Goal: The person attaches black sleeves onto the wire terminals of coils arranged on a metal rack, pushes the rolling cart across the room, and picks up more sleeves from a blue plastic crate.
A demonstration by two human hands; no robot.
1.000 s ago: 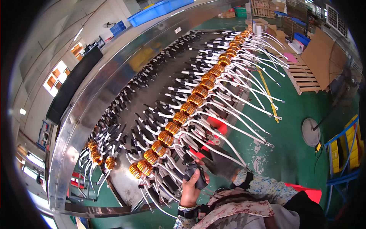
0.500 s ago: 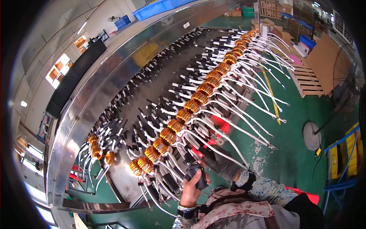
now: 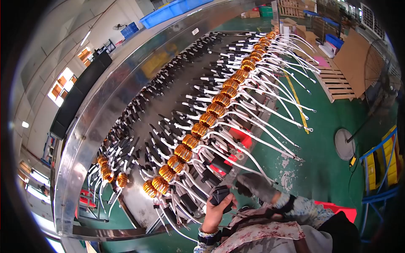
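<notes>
My bare left hand (image 3: 214,215) is wrapped around a black blocky part (image 3: 221,196) in front of my apron. To its right, my right hand (image 3: 258,186) wears a dark grey glove. Its fingers look curled, and anything inside them is hidden. Just beyond my hands runs a long row of copper-wound ring coils (image 3: 191,141). White leads (image 3: 236,163) with metal lug ends reach from the coils toward the right. Several black cylindrical parts (image 3: 188,202) hang among the leads near my left hand.
A metal bench with a shiny raised edge (image 3: 90,114) carries the coils and many black-tipped leads. A smaller coil group (image 3: 105,169) sits at left. On the green floor are a wooden pallet (image 3: 337,86), a round fan base (image 3: 345,141) and a blue-and-yellow rack (image 3: 382,164). A red bin (image 3: 344,211) is behind my right arm.
My right hand has drawn away to the right from the black part and the leads. My left hand has shifted slightly right, still gripping the black part. The view has turned slightly.
</notes>
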